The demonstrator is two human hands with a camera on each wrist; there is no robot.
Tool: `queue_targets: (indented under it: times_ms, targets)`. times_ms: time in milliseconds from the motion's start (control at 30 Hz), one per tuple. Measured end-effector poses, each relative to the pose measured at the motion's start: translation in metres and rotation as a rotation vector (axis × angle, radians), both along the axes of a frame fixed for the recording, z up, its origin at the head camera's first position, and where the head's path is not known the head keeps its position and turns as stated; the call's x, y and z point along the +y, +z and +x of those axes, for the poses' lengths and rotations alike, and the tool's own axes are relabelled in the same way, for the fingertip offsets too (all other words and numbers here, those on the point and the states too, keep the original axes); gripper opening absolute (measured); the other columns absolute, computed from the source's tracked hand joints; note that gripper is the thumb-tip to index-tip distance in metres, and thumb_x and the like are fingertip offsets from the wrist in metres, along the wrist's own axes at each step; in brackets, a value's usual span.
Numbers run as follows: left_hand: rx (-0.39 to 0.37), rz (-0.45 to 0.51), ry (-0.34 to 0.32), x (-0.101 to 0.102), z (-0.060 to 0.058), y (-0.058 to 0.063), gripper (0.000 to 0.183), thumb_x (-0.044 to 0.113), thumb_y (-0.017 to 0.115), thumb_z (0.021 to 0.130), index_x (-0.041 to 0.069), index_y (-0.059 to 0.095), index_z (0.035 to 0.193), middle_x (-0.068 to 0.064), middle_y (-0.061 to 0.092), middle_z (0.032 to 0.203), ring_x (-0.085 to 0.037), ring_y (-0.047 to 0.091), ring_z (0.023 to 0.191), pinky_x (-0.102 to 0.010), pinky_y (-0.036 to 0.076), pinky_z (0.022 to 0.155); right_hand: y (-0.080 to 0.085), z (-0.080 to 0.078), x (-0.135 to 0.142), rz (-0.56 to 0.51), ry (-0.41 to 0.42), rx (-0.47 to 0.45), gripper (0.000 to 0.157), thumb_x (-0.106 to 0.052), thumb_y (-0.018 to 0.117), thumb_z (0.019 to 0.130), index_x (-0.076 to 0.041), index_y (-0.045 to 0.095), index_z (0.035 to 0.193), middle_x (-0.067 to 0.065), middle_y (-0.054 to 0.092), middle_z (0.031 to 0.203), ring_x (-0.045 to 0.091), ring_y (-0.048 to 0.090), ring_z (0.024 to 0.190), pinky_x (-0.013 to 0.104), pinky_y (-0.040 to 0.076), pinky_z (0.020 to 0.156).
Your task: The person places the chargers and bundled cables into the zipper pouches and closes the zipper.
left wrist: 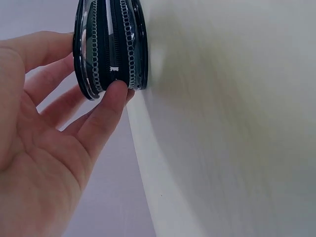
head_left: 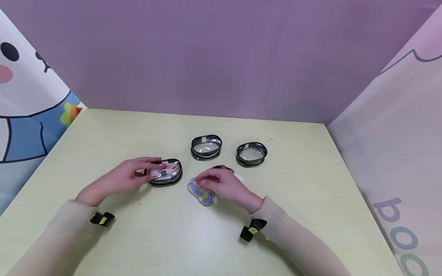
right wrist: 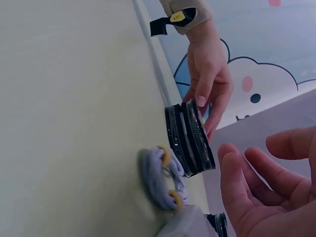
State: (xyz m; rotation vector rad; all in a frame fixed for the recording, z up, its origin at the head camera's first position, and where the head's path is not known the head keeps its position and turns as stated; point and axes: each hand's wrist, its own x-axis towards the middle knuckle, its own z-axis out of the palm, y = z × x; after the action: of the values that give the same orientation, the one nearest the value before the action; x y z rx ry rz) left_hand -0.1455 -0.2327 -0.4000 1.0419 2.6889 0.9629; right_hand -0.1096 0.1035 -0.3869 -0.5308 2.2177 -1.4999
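Note:
My left hand (head_left: 119,178) holds the left end of a clear, black-edged zip case (head_left: 174,177). Pink cable shows through its top. The left wrist view has the thumb against the end of the zipper (left wrist: 114,54), with fingers over the upper side. My right hand (head_left: 228,188) hovers by a coiled lilac cable (head_left: 206,202) bound with yellow ties. Its fingers are loosely bent, with nothing between them in the right wrist view. A white object (right wrist: 185,224) lies beside the coil, and a dark and red item (head_left: 224,167) is partly hidden behind the right hand.
Two more clear cases with black rims, a left one (head_left: 206,148) and a right one (head_left: 251,154), stand farther back on the pale table (head_left: 165,237). A purple wall (head_left: 207,57) rises behind the table's far edge, with printed panels on both sides.

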Motion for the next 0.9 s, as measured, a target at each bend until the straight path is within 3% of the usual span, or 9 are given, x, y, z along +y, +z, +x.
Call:
queue_targets:
  times_ms: [200,267,400,500,900]
  targets:
    - [0.01,0.011,-0.024,0.002,0.008,0.0,0.04,0.002,0.069,0.091,0.013,0.068,0.129,-0.014,0.054,0.142,-0.027,0.059,0.114,-0.027,0.054,0.074,-0.007,0.017,0.009,0.03,0.119,0.02,0.024,-0.017,0.062,0.099,-0.008,0.07,0.119,-0.003,0.071,0.107,0.009,0.064,0.099,0.027,0.051,0.089]
    - [0.044,0.005,-0.036,0.003,0.01,0.0,0.04,0.001,0.07,0.09,0.014,0.069,0.128,-0.012,0.055,0.142,-0.029,0.056,0.121,-0.03,0.054,0.083,-0.01,0.022,0.012,0.037,0.158,0.016,0.025,-0.018,0.062,0.099,-0.007,0.07,0.12,-0.001,0.072,0.109,0.008,0.065,0.099,0.026,0.052,0.089]
    - [0.075,0.016,-0.048,0.005,0.014,-0.002,0.041,-0.001,0.071,0.088,0.015,0.071,0.126,-0.009,0.057,0.14,-0.034,0.053,0.127,-0.022,0.043,0.099,-0.015,0.031,0.016,0.066,0.212,-0.006,0.027,-0.017,0.062,0.099,-0.006,0.069,0.122,-0.001,0.072,0.113,0.006,0.065,0.1,0.024,0.051,0.089]
    - [0.049,0.042,-0.053,0.007,0.018,-0.003,0.04,-0.002,0.071,0.087,0.014,0.071,0.124,-0.008,0.058,0.139,-0.034,0.053,0.127,-0.014,0.037,0.1,-0.019,0.035,0.017,0.079,0.242,-0.019,0.028,-0.016,0.062,0.099,-0.006,0.068,0.124,-0.001,0.071,0.114,0.005,0.064,0.102,0.023,0.05,0.092]
    - [-0.032,0.094,-0.126,0.019,0.037,-0.006,0.041,0.001,0.073,0.087,0.018,0.071,0.125,-0.006,0.057,0.14,-0.032,0.053,0.128,-0.023,0.039,0.104,-0.025,0.039,0.018,0.142,0.16,0.007,0.034,-0.018,0.061,0.099,-0.005,0.063,0.131,0.003,0.069,0.121,0.009,0.064,0.106,0.024,0.049,0.094]
